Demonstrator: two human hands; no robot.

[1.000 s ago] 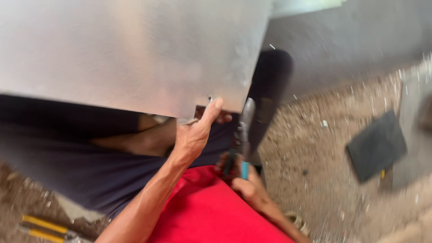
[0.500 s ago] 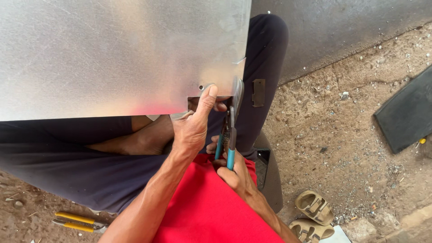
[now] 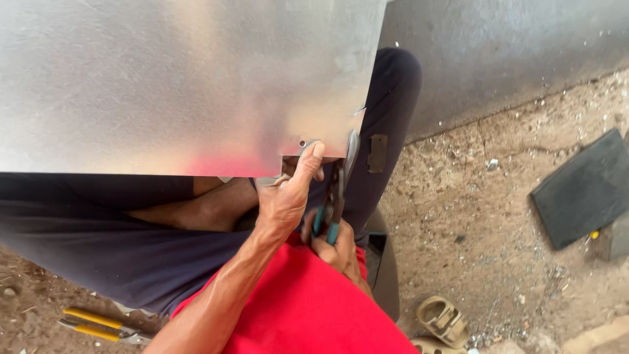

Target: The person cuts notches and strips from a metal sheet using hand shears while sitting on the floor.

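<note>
I'm holding the metal sheet (image 3: 183,78) across my lap, its cut notch at the lower right corner. My left hand (image 3: 285,196) is pinching the sheet edge right at the notch, thumb pressed on top. My right hand (image 3: 337,246) is wrapped shut around the teal-handled snips (image 3: 334,196), just below the sheet corner, blades reaching up into the notch. Yellow-handled pliers (image 3: 95,326) are lying on the dirt floor (image 3: 498,216) well below the sheet's left half. A dark slab (image 3: 583,190) and a sandal (image 3: 445,321) are sitting off to the sheet's right.
</note>
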